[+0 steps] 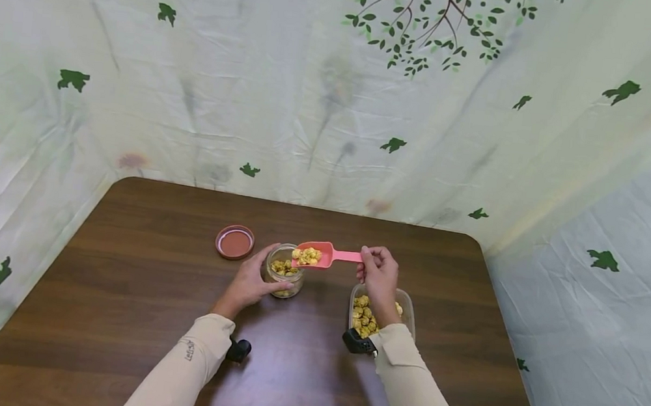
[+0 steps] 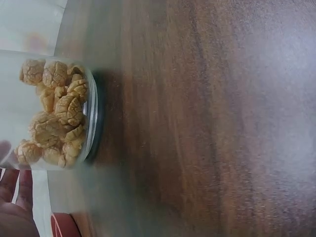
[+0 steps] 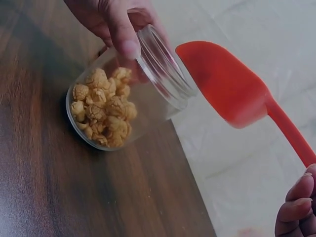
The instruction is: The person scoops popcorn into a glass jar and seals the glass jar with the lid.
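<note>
A clear glass jar [image 3: 143,111], partly filled with caramel popcorn [image 2: 54,113], stands on the table. My left hand [image 1: 253,281] grips it round the upper side, the thumb near the rim. In my right hand [image 1: 380,273] is the handle of a red-pink scoop [image 1: 326,255], pinched between thumb and fingers. Popcorn lies in the scoop's bowl, which is level with its tip over the jar's mouth in the head view. Seen from the right wrist, the scoop [image 3: 227,86] is just beyond the open rim; its load is hidden there.
Below my right forearm sits a clear plastic container [image 1: 406,305] of popcorn, partly covered by the arm. A red round lid [image 1: 234,242] lies left of the jar. The brown table [image 1: 296,383] ends at a leaf-printed cloth [image 1: 289,95] behind.
</note>
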Available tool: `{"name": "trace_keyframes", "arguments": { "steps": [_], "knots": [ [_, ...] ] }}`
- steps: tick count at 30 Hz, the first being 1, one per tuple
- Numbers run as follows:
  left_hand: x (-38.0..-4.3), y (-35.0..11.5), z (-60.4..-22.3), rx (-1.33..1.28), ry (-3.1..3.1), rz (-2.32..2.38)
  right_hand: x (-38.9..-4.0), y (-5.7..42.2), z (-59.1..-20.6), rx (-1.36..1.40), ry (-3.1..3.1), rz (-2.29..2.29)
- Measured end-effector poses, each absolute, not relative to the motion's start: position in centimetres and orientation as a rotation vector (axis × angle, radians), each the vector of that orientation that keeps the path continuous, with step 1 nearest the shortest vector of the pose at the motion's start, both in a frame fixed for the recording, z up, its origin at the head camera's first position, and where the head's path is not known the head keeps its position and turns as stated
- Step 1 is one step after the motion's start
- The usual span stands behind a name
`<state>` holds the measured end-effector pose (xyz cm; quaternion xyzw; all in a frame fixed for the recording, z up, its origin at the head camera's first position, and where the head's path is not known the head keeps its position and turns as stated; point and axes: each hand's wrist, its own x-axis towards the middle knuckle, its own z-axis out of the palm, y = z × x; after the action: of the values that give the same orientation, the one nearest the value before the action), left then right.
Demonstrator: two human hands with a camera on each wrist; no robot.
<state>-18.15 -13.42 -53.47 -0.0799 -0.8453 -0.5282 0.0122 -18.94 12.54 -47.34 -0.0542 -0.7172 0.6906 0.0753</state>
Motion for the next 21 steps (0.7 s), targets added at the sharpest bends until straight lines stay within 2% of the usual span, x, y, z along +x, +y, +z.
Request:
{"name": "trace_keyframes", "arguments": {
  "steps": [15,21],
  "knots": [
    [-18.1,-13.6,-53.5,-0.261,-2.635,-1.682,-18.6,11.6,-46.5,-0.089,-2.248,1.932],
    [-18.2,-13.5,-53.6,-0.253,-2.639,-1.696,-17.6,10.6,-43.9,0.02,-2.246,1.824]
  ]
}}
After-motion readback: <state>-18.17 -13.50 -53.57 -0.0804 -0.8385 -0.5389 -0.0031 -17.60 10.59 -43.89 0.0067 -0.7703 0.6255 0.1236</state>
